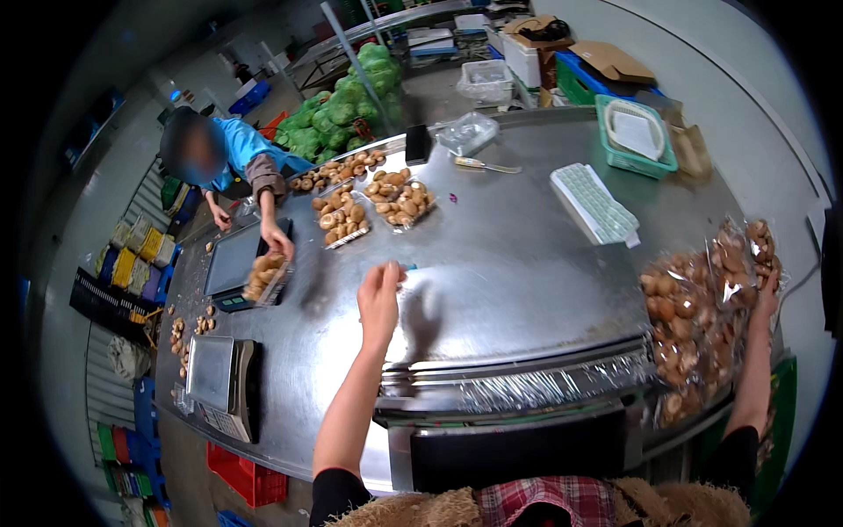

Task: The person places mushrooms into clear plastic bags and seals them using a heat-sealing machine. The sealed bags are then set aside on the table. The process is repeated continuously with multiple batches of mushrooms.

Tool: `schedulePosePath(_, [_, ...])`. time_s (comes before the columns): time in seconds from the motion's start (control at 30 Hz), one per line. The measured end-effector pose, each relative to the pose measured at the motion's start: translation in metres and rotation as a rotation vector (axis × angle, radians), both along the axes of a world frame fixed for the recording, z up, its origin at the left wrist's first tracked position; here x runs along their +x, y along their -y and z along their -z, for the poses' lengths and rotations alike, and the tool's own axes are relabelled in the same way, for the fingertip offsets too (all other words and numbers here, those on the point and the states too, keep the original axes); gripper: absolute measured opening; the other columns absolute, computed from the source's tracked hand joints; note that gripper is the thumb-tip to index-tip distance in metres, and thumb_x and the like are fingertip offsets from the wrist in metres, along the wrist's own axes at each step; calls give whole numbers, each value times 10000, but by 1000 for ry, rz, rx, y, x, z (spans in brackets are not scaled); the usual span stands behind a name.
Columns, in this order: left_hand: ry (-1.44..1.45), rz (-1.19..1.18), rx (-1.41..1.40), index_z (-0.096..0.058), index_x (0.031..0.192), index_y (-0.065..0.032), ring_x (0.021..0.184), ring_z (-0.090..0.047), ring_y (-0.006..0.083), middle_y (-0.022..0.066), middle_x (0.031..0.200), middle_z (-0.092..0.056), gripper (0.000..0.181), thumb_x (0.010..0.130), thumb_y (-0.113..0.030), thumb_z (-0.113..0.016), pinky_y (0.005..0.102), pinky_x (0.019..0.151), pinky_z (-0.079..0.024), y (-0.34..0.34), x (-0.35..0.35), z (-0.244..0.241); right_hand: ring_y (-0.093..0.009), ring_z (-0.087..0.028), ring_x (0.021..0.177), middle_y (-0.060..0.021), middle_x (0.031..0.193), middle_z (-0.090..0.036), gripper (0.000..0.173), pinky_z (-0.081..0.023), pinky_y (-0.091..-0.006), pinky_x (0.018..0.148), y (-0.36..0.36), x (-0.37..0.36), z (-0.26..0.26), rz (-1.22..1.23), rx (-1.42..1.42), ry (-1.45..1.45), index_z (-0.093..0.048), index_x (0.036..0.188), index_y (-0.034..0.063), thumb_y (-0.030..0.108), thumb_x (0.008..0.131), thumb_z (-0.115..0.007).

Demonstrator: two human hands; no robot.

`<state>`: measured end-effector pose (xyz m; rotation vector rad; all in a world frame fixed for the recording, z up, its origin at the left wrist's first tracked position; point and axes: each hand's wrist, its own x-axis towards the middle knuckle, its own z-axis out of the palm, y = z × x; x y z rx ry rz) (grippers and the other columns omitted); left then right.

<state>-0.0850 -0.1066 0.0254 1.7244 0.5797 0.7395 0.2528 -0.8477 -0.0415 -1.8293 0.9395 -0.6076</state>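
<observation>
My left hand (379,296) is raised over the bare middle of the steel table (500,263), its fingers curled. A small blue thing (411,267) shows by the fingertips; whether I hold it is unclear. At the far right my right hand (765,300) grips the edge of a film-wrapped mushroom pack (761,245), its fingers partly hidden. That pack rests against a pile of other wrapped mushroom packs (678,309). In front of my body sits a film-wrapping machine (520,454), with clear plastic film (546,385) stretched along its top.
Across the table a co-worker (253,151) holds a mushroom tray (265,277) by a scale (234,260). Filled trays (342,217), a knife (487,165), a white-and-green stack (596,204) and a teal basket (635,165) lie farther back. Another scale (220,382) stands left.
</observation>
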Motion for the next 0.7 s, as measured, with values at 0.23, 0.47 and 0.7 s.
schedulePosePath(0.23, [-467,-162,-318,-533,1012,71,705,-606,225,153,898,-575,436,816,-315,-589,335,563,-501,-167,103,99,-185,-594,805,-108,956,-603,681,-495,-309,686,-84,-48,-44,-502,522,194,-563,1075,-38,543,731,-653])
schedulePosePath(0.47, [-339,-120,-476,-456,1031,114,607,-627,291,202,841,-564,317,825,-112,-538,354,479,-541,-211,172,182,-100,-502,610,-2,740,-509,526,-387,-240,513,-25,-86,-38,-251,95,-127,-552,919,57,544,743,-642])
schedulePosePath(0.7, [-122,-237,-468,-497,841,92,595,-610,290,165,754,-543,117,735,57,-463,358,513,-565,-222,159,158,-151,-542,849,-27,970,-545,590,-432,-267,674,-30,-117,-56,-293,-268,185,-519,1095,37,521,774,-620])
